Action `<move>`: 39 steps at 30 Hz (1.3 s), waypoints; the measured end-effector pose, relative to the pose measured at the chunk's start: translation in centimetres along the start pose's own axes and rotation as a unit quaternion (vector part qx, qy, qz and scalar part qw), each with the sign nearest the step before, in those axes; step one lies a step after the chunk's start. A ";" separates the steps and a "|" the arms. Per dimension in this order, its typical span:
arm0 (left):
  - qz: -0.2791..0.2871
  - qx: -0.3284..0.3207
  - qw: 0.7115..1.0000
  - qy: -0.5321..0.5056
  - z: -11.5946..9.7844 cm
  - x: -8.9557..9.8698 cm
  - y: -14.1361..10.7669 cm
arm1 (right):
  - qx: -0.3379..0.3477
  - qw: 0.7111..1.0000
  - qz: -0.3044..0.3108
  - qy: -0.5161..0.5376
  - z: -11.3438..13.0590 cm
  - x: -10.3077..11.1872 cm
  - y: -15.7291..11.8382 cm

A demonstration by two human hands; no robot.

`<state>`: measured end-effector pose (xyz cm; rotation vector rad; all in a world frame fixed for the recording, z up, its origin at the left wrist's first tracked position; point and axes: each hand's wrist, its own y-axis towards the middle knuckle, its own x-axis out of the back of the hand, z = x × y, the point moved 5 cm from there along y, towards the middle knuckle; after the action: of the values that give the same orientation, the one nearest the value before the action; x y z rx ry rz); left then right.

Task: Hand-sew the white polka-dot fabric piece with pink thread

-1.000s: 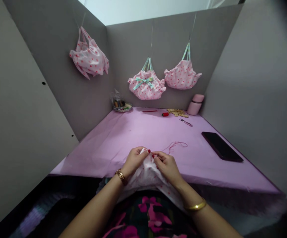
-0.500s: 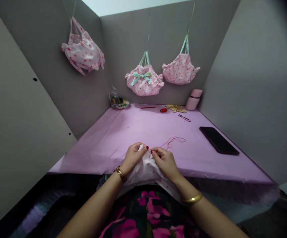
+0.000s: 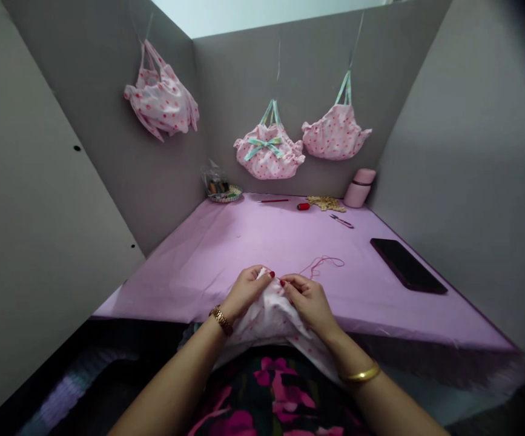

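A white cloth with pink dots (image 3: 274, 315) lies over my lap and rises to the table's front edge. My left hand (image 3: 246, 290) pinches its gathered top edge between thumb and fingers. Close beside it, my right hand (image 3: 306, 298) has thumb and forefinger pressed together at the cloth's edge; what they pinch is too small to make out, possibly a needle. A loose red thread (image 3: 323, 261) curls on the table just beyond my right fingers.
On the lilac tabletop (image 3: 189, 272) lie a phone (image 3: 407, 265), thread snips (image 3: 341, 221), a red thread spool (image 3: 303, 206), a red pencil-like stick (image 3: 272, 200) and a beige heap (image 3: 326, 203). A pink flask (image 3: 359, 188) and a basket (image 3: 232, 195) stand behind. Dotted garments (image 3: 269, 151) hang above.
My right hand has drawn slightly away from the left, to the right, widening the gap between the fingertips. The left hand keeps its hold on the cloth. The whole view has shifted slightly.
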<state>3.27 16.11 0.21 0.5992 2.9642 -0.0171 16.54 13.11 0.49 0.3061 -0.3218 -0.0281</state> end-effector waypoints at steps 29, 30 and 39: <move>0.050 0.016 0.999 0.000 -0.7 -0.3 0.0 | -0.004 1.000 0.028 -0.011 0.3 -0.1 0.2; 0.047 0.011 0.999 0.010 -0.8 -0.3 0.0 | 0.004 0.999 0.029 -0.022 0.5 -0.1 0.1; 0.026 -0.027 0.993 0.114 -0.3 -0.4 0.5 | 0.031 0.996 0.075 -0.025 1.3 -0.5 0.1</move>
<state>3.83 16.42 0.58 0.7143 3.1539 0.1468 15.67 12.84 1.52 0.3433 -0.3945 0.1225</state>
